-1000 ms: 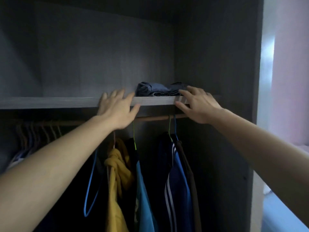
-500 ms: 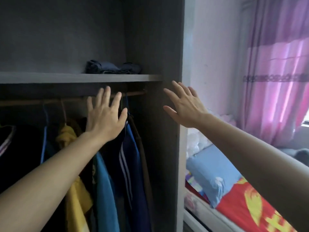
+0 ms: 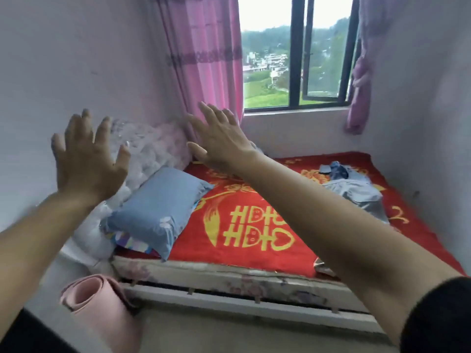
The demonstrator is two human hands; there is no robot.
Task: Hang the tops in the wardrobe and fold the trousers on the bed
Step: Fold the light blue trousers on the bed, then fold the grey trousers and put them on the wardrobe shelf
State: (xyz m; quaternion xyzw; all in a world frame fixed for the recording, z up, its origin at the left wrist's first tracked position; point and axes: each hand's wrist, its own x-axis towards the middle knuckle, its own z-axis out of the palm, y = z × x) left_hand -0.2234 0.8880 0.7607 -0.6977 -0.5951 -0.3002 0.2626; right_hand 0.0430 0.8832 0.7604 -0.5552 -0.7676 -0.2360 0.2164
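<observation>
Both hands raised and empty before the bed point(image 3: 204, 273)
Left hand point(image 3: 86, 159) is up, fingers spread, holding nothing; a rolled mat point(image 3: 102, 309) stands below it; a pillow point(image 3: 158, 207) lies at the bed's left; right hand point(image 3: 221, 141) is likewise spread and empty; clothes point(image 3: 354, 189) lie crumpled far right on the bed, well apart from both hands

Blur keeps the blue clothes point(image 3: 354, 187) on the bed point(image 3: 229, 275) unidentifiable.

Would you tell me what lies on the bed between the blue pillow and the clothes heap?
In the head view, only the bare red blanket lies between pillow and clothes; the right forearm crosses above.
</observation>
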